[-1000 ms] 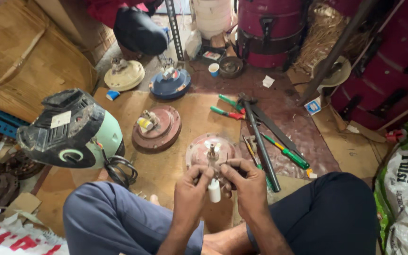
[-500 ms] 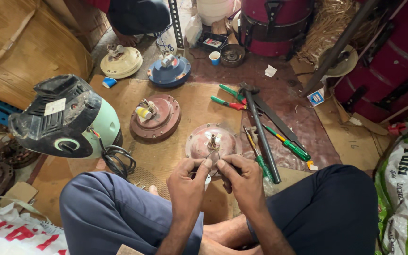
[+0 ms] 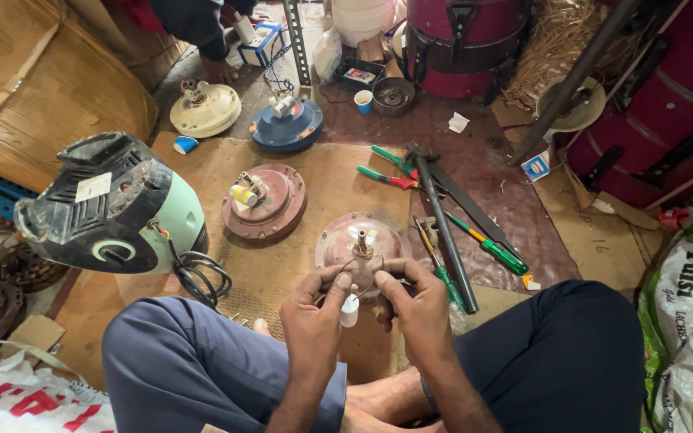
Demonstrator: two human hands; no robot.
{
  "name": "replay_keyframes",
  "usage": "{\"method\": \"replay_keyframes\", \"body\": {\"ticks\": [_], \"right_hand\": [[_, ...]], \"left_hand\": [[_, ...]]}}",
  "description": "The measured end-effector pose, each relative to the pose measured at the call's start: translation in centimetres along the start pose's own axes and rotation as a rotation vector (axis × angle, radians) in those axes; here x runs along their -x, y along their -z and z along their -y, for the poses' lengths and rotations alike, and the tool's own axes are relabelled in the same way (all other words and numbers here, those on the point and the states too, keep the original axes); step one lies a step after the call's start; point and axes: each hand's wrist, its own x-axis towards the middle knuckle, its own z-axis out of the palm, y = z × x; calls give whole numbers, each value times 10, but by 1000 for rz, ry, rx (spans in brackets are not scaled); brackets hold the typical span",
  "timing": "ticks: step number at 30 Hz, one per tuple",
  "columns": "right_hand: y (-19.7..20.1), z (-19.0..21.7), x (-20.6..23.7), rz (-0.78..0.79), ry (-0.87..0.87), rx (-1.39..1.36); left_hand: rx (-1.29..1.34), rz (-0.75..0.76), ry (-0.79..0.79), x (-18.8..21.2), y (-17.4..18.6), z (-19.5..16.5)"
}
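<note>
Brown mat (image 3: 338,172) is covering the floor (image 3: 475,136). Lying on the mat: two reddish motors (image 3: 265,203), green housing (image 3: 110,204), coiled cable (image 3: 200,277). Screwdrivers (image 3: 487,247) and long black tool (image 3: 443,224) are lying at its edge; blue motor (image 3: 286,124) and cream motor (image 3: 204,108) are sitting beyond.

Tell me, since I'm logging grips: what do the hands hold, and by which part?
Both hands, left and right, pinch thin wires near their ends; a small white cylinder hangs between them.
</note>
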Motion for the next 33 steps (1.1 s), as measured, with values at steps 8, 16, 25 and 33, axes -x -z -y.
{"method": "replay_keyframes", "body": {"ticks": [8,16,25,33], "right_hand": [[5,-4,0,81,60,-213],[10,-13,-3,146,-60,-492],[5,7,0,10,190,227],[7,30,-2,216,831,685]], "left_hand": [[328,56,137,-4,3,12],[329,1,187,-4,0,9],[-21,-11,91,2,-3,-3],[-255,152,-167,-2,4,-4]]}}
